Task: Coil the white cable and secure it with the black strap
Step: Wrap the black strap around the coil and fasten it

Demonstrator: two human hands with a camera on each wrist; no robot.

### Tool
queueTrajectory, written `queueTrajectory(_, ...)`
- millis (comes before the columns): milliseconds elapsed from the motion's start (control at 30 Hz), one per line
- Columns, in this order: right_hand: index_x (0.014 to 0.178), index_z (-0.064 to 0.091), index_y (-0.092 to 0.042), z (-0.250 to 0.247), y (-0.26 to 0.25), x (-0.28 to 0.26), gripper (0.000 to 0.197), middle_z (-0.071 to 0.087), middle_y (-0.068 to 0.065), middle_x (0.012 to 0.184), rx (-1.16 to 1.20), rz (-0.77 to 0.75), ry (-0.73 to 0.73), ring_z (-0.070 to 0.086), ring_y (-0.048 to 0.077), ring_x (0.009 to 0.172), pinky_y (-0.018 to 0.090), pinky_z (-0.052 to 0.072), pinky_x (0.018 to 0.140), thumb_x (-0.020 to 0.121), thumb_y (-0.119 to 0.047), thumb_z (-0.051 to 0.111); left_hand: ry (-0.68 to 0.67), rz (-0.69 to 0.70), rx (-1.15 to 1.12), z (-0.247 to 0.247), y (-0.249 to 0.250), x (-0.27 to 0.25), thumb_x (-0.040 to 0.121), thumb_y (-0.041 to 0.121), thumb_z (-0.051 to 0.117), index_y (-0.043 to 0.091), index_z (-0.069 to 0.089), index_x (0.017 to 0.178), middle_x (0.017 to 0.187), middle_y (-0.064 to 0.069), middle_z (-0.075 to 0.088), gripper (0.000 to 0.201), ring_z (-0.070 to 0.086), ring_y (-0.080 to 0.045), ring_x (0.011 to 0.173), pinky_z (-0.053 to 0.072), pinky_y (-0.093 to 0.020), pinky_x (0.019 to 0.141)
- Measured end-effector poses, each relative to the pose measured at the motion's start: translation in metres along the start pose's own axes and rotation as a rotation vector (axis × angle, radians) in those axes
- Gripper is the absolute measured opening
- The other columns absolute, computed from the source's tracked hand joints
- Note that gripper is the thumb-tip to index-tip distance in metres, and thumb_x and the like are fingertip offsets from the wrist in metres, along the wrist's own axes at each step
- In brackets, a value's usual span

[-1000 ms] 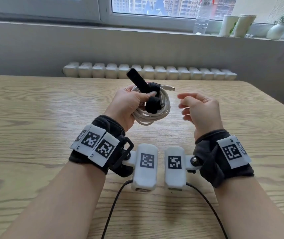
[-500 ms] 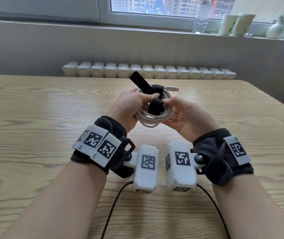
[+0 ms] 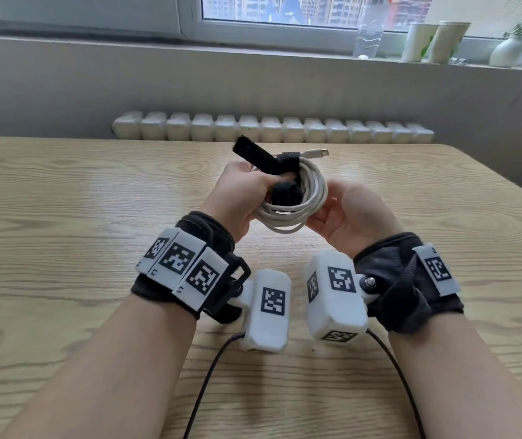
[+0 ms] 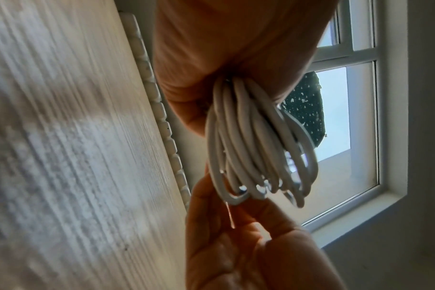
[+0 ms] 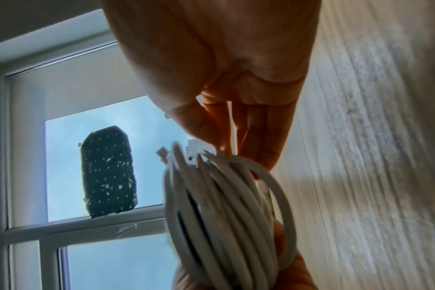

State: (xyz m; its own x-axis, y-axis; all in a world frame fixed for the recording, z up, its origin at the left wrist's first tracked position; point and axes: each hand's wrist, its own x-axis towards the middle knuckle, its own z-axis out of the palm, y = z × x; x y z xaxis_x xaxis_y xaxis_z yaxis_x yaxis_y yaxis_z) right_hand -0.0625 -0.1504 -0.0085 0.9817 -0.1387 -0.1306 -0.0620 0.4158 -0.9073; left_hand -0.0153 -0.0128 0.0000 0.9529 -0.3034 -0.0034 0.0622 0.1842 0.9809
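Above the wooden table (image 3: 63, 248), the left hand (image 3: 240, 198) gripped the coiled white cable (image 3: 297, 198), its black strap (image 3: 255, 155) tail sticking up loose. The right hand (image 3: 348, 213) cupped the coil's other side, fingers curled on it. Closing the strap well probably meant pulling the tail snug around the loops without loosening them.

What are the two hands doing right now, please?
Left hand: closed, gripping the white cable coil.
Right hand: fingers curled round the coil's other side.
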Motion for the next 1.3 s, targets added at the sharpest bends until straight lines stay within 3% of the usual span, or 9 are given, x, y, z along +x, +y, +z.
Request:
queueTrajectory(167, 0.085, 0.066, -0.003, -0.006, 0.003, -0.001, 0.020, 0.071, 0.009, 0.073, 0.050, 0.075, -0.171, 0.071, 0.016, 0.064, 0.025, 0.059, 0.063, 0.088, 0.006, 0.048, -0.043, -0.018, -0.052, -0.004, 0.000, 0.001, 0.082, 0.001, 0.066, -0.008, 0.062, 0.107, 0.083, -0.011, 0.070, 0.027, 0.070, -0.017, 0.072, 0.054, -0.025, 0.062)
queueTrajectory(333, 0.078, 0.074, -0.004, -0.012, 0.008, 0.001, 0.019, 0.073, 0.012, 0.078, 0.092, 0.090, -0.246, 0.072, 0.018, 0.070, 0.027, 0.060, 0.066, 0.073, 0.001, 0.056, -0.074, -0.005, -0.034, -0.005, 0.000, -0.001, 0.081, 0.003, 0.067, -0.008, 0.062, 0.106, 0.083, -0.010, 0.070, 0.028, 0.070, -0.016, 0.072, 0.055, -0.025, 0.064)
queueTrajectory(467, 0.076, 0.075, -0.005, -0.013, 0.009, 0.003, 0.018, 0.073, 0.011, 0.077, 0.092, 0.087, -0.256, 0.072, 0.018, 0.068, 0.025, 0.059, 0.062, 0.071, 0.000, 0.058, -0.062, 0.008, 0.012, -0.008, 0.000, 0.000, 0.079, 0.000, 0.068, -0.006, 0.064, 0.101, 0.079, -0.009, 0.069, 0.023, 0.066, -0.016, 0.068, 0.054, -0.023, 0.061)
queueTrajectory(633, 0.074, 0.075, -0.004, -0.011, 0.014, 0.005, 0.017, 0.073, 0.011, 0.075, 0.087, 0.092, -0.268, 0.072, 0.017, 0.067, 0.026, 0.059, 0.063, 0.071, -0.001, 0.058, 0.020, 0.022, 0.092, -0.008, 0.000, 0.001, 0.079, -0.010, 0.064, 0.003, 0.060, 0.080, 0.066, -0.007, 0.057, 0.014, 0.045, -0.013, 0.054, 0.037, -0.015, 0.040)
queueTrajectory(767, 0.072, 0.076, -0.006, -0.014, 0.014, 0.007, 0.017, 0.073, 0.011, 0.077, 0.094, 0.103, -0.283, 0.072, 0.018, 0.070, 0.028, 0.060, 0.068, 0.070, -0.003, 0.060, 0.026, 0.033, 0.082, -0.007, 0.001, 0.002, 0.078, -0.011, 0.064, 0.003, 0.062, 0.083, 0.073, -0.011, 0.059, 0.015, 0.048, -0.018, 0.060, 0.037, -0.017, 0.044)
queueTrajectory(900, 0.072, 0.073, -0.007, -0.012, 0.019, 0.008, 0.011, 0.071, 0.010, 0.073, 0.039, 0.116, -0.257, 0.070, 0.017, 0.068, 0.029, 0.060, 0.070, 0.071, -0.008, 0.062, 0.038, 0.035, 0.097, -0.009, 0.001, 0.002, 0.078, -0.010, 0.065, 0.004, 0.061, 0.080, 0.066, -0.005, 0.058, 0.015, 0.046, -0.010, 0.050, 0.037, -0.014, 0.040)
queueTrajectory(967, 0.076, 0.070, -0.008, -0.011, 0.021, 0.009, 0.009, 0.071, 0.008, 0.076, 0.008, 0.127, -0.259, 0.069, 0.017, 0.071, 0.029, 0.059, 0.069, 0.072, -0.014, 0.063, 0.036, 0.021, 0.078, -0.010, 0.001, 0.003, 0.079, -0.009, 0.065, 0.005, 0.061, 0.075, 0.063, -0.004, 0.060, 0.015, 0.051, -0.013, 0.054, 0.042, -0.017, 0.045)
queueTrajectory(1100, 0.082, 0.070, -0.009, -0.011, 0.023, 0.010, 0.019, 0.070, 0.007, 0.081, 0.013, 0.151, -0.289, 0.068, 0.018, 0.079, 0.030, 0.058, 0.070, 0.068, -0.021, 0.071, 0.011, -0.004, 0.046, -0.007, -0.001, 0.003, 0.081, -0.008, 0.061, 0.002, 0.059, 0.070, 0.062, -0.008, 0.060, 0.015, 0.053, -0.019, 0.062, 0.043, -0.027, 0.057)
queueTrajectory(1300, 0.098, 0.065, -0.007, -0.011, 0.029, 0.015, 0.064, 0.065, 0.009, 0.095, 0.076, 0.196, -0.350, 0.059, 0.023, 0.097, 0.031, 0.057, 0.075, 0.043, -0.026, 0.093, 0.003, -0.022, 0.013, -0.008, -0.002, 0.004, 0.082, -0.005, 0.062, 0.002, 0.060, 0.076, 0.070, -0.012, 0.057, 0.010, 0.050, -0.025, 0.072, 0.040, -0.030, 0.060)
